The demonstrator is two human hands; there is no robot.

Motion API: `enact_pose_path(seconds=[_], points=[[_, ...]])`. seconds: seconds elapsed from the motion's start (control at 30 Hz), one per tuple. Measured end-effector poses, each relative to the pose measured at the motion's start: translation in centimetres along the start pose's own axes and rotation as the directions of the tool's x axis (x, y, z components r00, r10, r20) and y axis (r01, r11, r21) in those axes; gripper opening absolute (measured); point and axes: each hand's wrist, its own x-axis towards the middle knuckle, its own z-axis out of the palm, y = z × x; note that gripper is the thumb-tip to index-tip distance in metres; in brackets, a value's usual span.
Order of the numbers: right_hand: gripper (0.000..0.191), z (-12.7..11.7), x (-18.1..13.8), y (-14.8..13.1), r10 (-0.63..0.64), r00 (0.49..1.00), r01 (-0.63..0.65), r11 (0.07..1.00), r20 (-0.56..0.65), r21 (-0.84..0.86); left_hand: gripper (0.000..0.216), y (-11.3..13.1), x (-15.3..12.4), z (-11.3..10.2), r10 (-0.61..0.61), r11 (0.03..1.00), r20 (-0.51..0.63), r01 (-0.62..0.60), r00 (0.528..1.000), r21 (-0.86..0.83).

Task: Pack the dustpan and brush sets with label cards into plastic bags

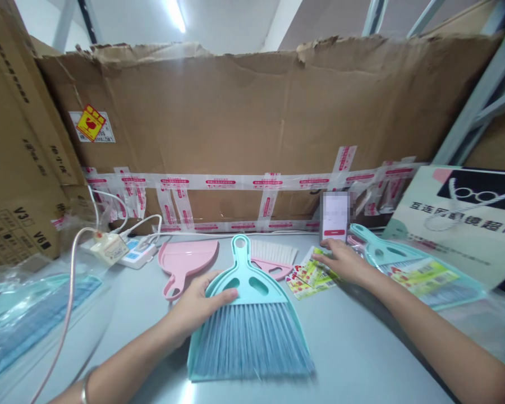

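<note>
My left hand (pixel 206 300) is closed on a turquoise dustpan (pixel 192 362) with a matching hand brush (pixel 255 336) nested in it. Its thumb lies over the brush head, and the other fingers are mostly hidden at the pan's left side. The blue-grey bristles point toward me. My right hand (pixel 340 261) reaches forward with fingers apart, over yellow-green printed cards (pixel 313 278). Its index fingertip is at the lower edge of a propped phone (pixel 335 216) with a blurred screen; whether it touches is unclear. Behind the turquoise set lie a pink dustpan (pixel 189 255) and a pink brush with white bristles (pixel 273 255).
Bagged turquoise brush sets lie at right (pixel 421 266) and left (pixel 29 320). A power strip (pixel 137 253) with a plugged-in charger (pixel 109 247) and cables sits back left. A tall cardboard sheet (pixel 244 118) closes off the back. A printed bag (pixel 458 224) leans at right.
</note>
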Motion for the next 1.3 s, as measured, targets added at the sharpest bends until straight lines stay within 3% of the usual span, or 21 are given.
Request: enact_pose_path(seconds=[0.1,0.27,0.4,0.5,0.6,0.73,0.83,0.9,1.0,1.07,1.13,1.23,1.3], points=[[0.044,0.6,0.6,1.8,0.066,0.998,-0.065,0.994,0.012,-0.091,0.044,-0.3,0.2,0.0,0.021,1.0,0.01,-0.021,1.0,0.004],[0.056,1.1,1.0,2.2,0.109,0.99,-0.1,0.99,0.094,-0.098,0.043,-0.3,0.1,0.0,0.022,1.0,0.005,-0.023,1.0,0.018],[0.05,0.8,1.1,2.4,0.148,0.974,-0.147,0.989,0.172,-0.022,0.043,-0.3,0.0,0.0,0.026,1.0,0.019,-0.026,0.999,0.008],[0.035,0.6,1.0,2.4,0.143,0.971,-0.157,0.986,0.193,0.057,0.043,-0.1,-0.1,0.0,0.042,0.999,0.019,-0.043,0.999,0.009],[0.023,0.5,0.8,2.0,0.124,0.977,-0.151,0.976,0.174,0.157,0.042,0.1,-0.1,0.1,0.055,0.998,-0.006,-0.055,0.998,-0.003],[0.021,0.2,0.5,0.7,0.141,0.989,-0.147,0.931,0.045,0.335,0.036,0.1,0.0,0.1,0.065,0.998,-0.054,-0.066,0.996,-0.024],[0.031,-0.7,0.1,-1.0,0.117,0.992,-0.081,0.866,-0.041,0.494,0.039,-0.1,0.3,0.1,0.054,0.996,-0.087,-0.059,0.995,-0.062],[0.038,-1.5,-0.5,-2.6,0.088,0.988,0.009,0.775,-0.123,0.632,0.045,-0.2,0.4,0.0,0.015,0.995,-0.099,-0.024,0.995,-0.096],[0.044,-2.7,-2.1,-5.5,0.096,0.97,0.147,0.5,-0.223,0.853,0.051,-0.2,0.5,0.1,-0.059,0.99,-0.132,0.042,0.99,-0.133],[0.038,-3.1,-3.8,-7.7,0.088,0.987,0.097,0.315,-0.131,0.944,0.053,-0.1,0.4,0.3,-0.1,0.984,-0.139,0.077,0.985,-0.163],[0.031,-2.7,-5.7,-9.8,-0.013,0.998,-0.049,0.236,0.053,0.971,0.055,-0.1,0.3,0.6,-0.117,0.976,-0.14,0.087,0.983,-0.2],[0.035,-0.8,-8.3,-12.2,-0.172,0.937,-0.233,0.34,0.304,0.911,0.055,-0.3,0.4,1.0,-0.089,0.966,-0.147,0.049,0.985,-0.254],[0.039,0.8,-9.4,-13.2,-0.164,0.915,-0.292,0.36,0.369,0.886,0.054,-0.5,0.4,1.2,-0.059,0.961,-0.163,0.012,0.985,-0.275]])
